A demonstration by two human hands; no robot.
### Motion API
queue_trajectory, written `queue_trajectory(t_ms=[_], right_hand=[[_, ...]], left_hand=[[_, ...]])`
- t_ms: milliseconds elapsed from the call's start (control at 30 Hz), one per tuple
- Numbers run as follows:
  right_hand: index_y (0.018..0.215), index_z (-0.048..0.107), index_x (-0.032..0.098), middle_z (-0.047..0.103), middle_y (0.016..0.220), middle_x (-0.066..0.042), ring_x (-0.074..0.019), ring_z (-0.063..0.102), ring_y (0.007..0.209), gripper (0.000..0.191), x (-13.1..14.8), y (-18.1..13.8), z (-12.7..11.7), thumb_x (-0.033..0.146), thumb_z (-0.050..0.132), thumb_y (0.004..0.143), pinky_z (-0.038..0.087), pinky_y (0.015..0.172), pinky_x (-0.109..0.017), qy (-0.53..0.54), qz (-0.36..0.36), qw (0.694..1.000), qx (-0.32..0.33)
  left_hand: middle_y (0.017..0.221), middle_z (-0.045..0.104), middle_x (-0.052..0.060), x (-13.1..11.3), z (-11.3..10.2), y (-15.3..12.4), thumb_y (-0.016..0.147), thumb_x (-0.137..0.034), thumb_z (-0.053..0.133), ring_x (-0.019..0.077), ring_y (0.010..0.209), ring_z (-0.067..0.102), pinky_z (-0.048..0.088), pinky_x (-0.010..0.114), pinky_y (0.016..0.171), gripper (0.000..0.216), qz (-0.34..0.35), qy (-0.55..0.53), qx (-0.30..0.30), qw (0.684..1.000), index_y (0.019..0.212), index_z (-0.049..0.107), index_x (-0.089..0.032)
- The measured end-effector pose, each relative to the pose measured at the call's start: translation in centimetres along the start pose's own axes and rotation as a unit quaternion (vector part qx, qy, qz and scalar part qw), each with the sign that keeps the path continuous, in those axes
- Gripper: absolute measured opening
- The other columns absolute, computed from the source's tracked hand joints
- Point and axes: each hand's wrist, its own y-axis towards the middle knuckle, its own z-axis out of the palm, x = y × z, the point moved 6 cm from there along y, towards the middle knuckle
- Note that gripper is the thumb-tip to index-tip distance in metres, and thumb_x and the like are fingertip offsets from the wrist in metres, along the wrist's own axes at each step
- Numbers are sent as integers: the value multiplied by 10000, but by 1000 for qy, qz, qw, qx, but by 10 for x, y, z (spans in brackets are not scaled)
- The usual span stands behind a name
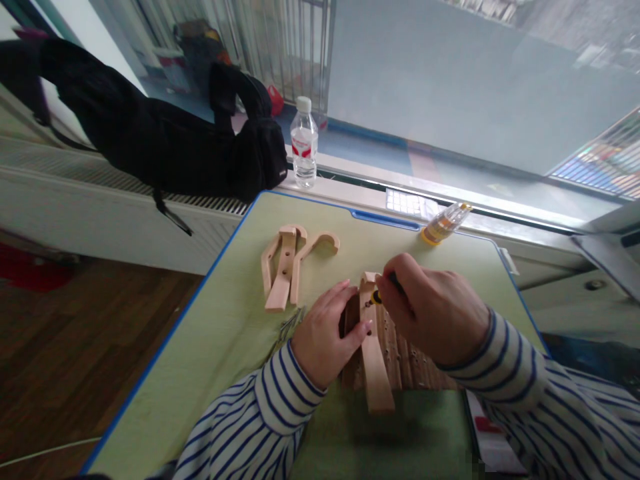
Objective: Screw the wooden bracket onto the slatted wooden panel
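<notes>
A pale wooden hook point(377, 377) lies on a brown wooden board point(413, 367) dotted with small holes. My left hand point(325, 333) is closed on the hook, its thumb beside the lower hole and its fingers along the left side. In my right hand point(433, 310) is a screwdriver point(376, 297) with a black and yellow handle. Its tip meets the hook's upper hole, where a screw seems to sit; my fingers cover most of the handle. Several loose wooden hooks point(286, 267) lie together further up the table. Left of my left hand is a small pile of screws point(287, 328).
The pale green table point(200, 373) has a blue edge. A clear bottle with a yellow cap point(445, 223) lies tilted at the back right. On the sill behind stand a water bottle point(304, 143) and a black bag point(175, 143). A window rises beyond.
</notes>
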Motion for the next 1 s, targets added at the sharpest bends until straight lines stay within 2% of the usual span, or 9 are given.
queue_trajectory(t_ms=[233, 400, 567, 833, 1000], right_hand=[[923, 449, 177, 586, 650, -7, -127, 508, 507, 234, -4, 2, -7, 345, 289, 890, 202, 475, -264, 18, -17, 997, 74], [913, 446, 164, 563, 618, -3, -107, 450, 468, 254, -1, 4, -10, 348, 271, 893, 190, 473, -266, 18, -49, 994, 94], [938, 449, 168, 562, 630, -1, -104, 438, 478, 247, 0, 7, -9, 348, 287, 890, 199, 477, -263, 19, -80, 990, 118], [943, 462, 168, 592, 657, -16, -109, 464, 508, 279, -1, 11, -8, 379, 286, 897, 231, 489, -263, 23, -86, 988, 127], [1097, 437, 160, 640, 821, -61, -122, 510, 569, 343, 1, 11, -17, 404, 324, 885, 243, 508, -270, 18, -122, 985, 122]], left_hand=[[1161, 575, 74, -8, -6, 0, 759, -259, 613, 220, 1076, 515, 419, 393, 952, 280, 34, 25, -28, 999, 1030, 615, -189], [1061, 620, 60, -15, -11, 5, 799, -267, 574, 217, 994, 538, 436, 400, 906, 216, 56, 30, -81, 995, 998, 614, -194], [926, 646, 53, -28, -20, 10, 812, -269, 562, 189, 873, 577, 473, 355, 816, 219, 84, 3, -120, 989, 1015, 582, -189], [717, 621, 5, -38, -28, 20, 820, -320, 570, 145, 688, 572, 465, 273, 650, 160, 95, -5, -93, 991, 909, 626, -198], [727, 616, -2, -37, -28, 20, 838, -310, 546, 134, 681, 563, 453, 254, 626, 164, 99, -1, -81, 992, 940, 626, -208]])
